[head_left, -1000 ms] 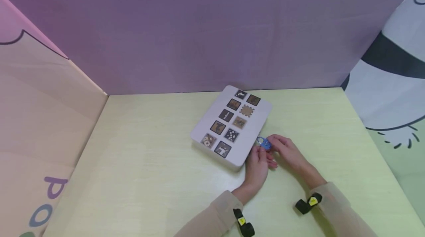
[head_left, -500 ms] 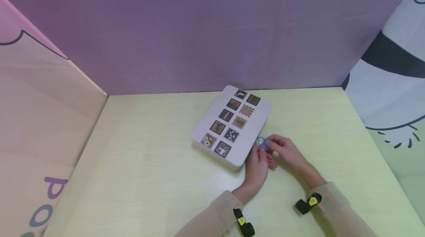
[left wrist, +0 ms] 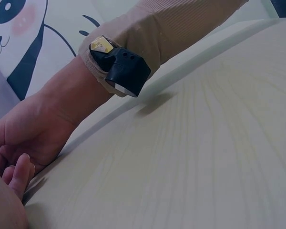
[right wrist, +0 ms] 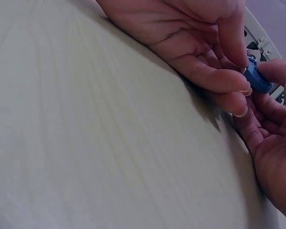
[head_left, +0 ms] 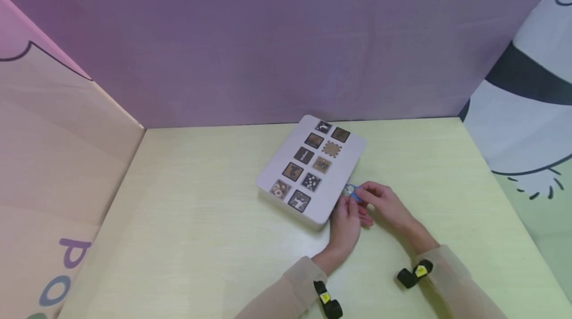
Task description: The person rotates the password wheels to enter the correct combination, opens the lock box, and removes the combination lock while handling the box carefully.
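The box (head_left: 308, 162) before me is showing a smooth matt coating, its base material not telling. On its edge a latch (right wrist: 264, 44) is glinting like bare metal. My padlock (right wrist: 258, 82) is looking like smooth plastic. The tabletop (head_left: 201, 200) is wearing a wood grain, faintly glossy near me. My right sleeve (left wrist: 181, 21) is showing finely ribbed cloth; the wrist camera (left wrist: 126, 71) is looking like matt plastic. A backdrop (head_left: 286, 41) is hanging, creased matt cloth.

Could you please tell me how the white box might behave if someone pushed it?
The white box would probably slide rather than tip, being broad and low on the table. Its straight edges suggest a fairly stiff shell.
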Demonstrator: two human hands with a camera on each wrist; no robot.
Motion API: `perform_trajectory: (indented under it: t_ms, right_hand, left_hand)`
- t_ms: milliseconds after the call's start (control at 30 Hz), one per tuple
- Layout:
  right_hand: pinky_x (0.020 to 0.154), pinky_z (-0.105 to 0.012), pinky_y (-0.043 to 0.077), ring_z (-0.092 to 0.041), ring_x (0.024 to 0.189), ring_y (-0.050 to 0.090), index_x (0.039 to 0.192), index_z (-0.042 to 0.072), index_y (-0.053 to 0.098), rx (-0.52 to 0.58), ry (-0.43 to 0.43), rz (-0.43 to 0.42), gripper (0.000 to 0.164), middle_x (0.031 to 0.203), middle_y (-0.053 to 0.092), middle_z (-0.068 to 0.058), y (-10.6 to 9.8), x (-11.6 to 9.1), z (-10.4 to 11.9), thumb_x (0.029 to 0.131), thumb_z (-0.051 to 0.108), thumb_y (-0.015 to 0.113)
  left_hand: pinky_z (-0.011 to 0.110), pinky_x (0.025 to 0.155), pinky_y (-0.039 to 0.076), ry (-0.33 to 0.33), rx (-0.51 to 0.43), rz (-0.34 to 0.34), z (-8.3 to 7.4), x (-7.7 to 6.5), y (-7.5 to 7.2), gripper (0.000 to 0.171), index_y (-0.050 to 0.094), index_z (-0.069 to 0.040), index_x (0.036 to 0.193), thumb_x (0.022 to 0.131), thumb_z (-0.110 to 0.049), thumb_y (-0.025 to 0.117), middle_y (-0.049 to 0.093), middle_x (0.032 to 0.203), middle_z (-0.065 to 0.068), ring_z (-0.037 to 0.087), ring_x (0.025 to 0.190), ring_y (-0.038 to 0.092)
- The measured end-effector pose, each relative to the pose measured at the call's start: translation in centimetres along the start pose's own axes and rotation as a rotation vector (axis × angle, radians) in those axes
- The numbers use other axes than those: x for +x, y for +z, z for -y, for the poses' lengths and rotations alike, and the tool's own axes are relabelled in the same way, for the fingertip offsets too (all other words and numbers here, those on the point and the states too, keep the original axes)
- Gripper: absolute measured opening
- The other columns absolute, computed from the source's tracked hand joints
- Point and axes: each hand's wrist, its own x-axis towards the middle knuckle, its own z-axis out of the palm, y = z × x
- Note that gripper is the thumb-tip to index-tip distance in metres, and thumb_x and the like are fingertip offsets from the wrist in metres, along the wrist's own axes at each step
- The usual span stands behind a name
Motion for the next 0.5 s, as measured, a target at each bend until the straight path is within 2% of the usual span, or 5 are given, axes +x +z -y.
perform_trajectory:
  t_ms: [233, 500]
  right_hand:
    - [0.091, -0.019, 0.046, -0.011, 0.094, 0.063, 0.11, -0.006, 0.066, -0.005, 0.002, -0.008, 0.032, 0.095, 0.071, 0.001, 0.04, 0.01, -0.01, 0.107, 0.024, 0.057]
    - [0.089, -0.017, 0.05, -0.008, 0.088, 0.065, 0.115, -0.011, 0.066, 0.024, -0.035, -0.014, 0.037, 0.093, 0.072, 0.008, -0.03, 0.17, -0.44, 0.11, 0.022, 0.05]
  left_hand:
    - [0.022, 0.059, 0.06, 0.01, -0.002, 0.004, -0.04, -0.07, -0.04, 0.018, 0.057, -0.003, 0.103, 0.111, -0.011, 0.042, 0.064, 0.079, 0.003, 0.014, 0.059, 0.066]
    - [0.023, 0.059, 0.06, 0.005, -0.001, 0.004, -0.13, -0.11, -0.06, 0.018, 0.057, -0.004, 0.103, 0.111, -0.011, 0.042, 0.063, 0.079, -0.001, 0.013, 0.06, 0.065]
